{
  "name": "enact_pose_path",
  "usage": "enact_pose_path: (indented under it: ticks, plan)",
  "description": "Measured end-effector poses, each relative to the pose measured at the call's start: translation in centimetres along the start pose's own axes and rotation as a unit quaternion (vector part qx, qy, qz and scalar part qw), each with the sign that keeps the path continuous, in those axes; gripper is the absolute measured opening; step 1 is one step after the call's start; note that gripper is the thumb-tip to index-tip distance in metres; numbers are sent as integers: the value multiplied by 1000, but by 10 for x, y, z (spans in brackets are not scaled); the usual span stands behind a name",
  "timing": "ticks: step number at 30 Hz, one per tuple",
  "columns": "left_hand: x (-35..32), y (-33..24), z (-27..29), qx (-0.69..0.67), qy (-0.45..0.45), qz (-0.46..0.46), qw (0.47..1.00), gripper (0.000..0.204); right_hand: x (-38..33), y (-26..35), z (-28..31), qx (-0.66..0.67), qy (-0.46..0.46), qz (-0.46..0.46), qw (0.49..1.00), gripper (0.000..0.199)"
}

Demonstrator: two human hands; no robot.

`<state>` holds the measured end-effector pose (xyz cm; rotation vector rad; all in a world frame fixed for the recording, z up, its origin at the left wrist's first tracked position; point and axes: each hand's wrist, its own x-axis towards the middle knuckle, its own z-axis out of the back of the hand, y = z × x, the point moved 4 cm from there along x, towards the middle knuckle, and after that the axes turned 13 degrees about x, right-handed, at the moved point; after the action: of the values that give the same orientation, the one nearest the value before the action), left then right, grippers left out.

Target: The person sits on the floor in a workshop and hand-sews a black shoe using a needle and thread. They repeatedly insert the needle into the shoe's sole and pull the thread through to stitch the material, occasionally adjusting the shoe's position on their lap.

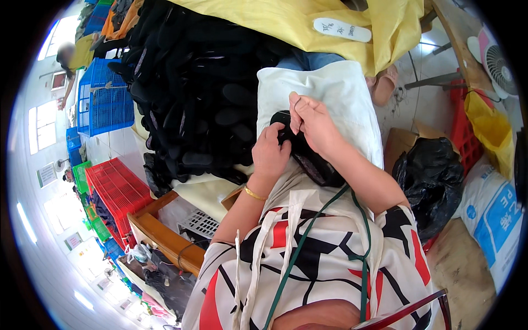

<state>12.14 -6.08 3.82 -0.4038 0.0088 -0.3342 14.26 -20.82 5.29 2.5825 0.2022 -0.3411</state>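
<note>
Black shoe (pixel 312 160): held over white cloth (pixel 352 99), far end gripped by the left hand (pixel 271 153). Right hand (pixel 312 118): fingers pinched just above; whether thread is held cannot be told. Fine handwork seemingly under way; steady grip called for. Beyond: yellow sheet (pixel 399 33), insole (pixel 342 30). Left side crowded by black pile (pixel 190 99).

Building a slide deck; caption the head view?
Left hand gripping a black shoe, right hand pinched close by, beside heaped black footwear.
</note>
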Motion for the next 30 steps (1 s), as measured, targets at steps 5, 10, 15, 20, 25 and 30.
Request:
enact_pose_path:
  ticks: [5, 10, 15, 20, 25, 30]
  plan:
    - [42, -13, 35, 9, -56, -134, 989, 38, -23, 31, -20, 35, -7, 55, 998, 29]
    - [71, -34, 62, 40, -28, -292, 955, 40, -48, 44, -35, 78, 5, 118, 990, 30]
    - [57, -39, 39, 29, 11, -357, 933, 44, -79, 21, -6, 120, -30, 145, 982, 28]
    - [21, -39, 4, 23, -21, -379, 925, 45, -108, 21, 4, 55, -101, 130, 985, 38]
    - [12, -43, -21, 3, 7, -421, 907, 31, -140, 23, -4, 2, -115, 132, 985, 39]
    - [11, -48, -31, -19, 46, -403, 914, 42, -149, 24, -3, -32, -135, 117, 983, 38]
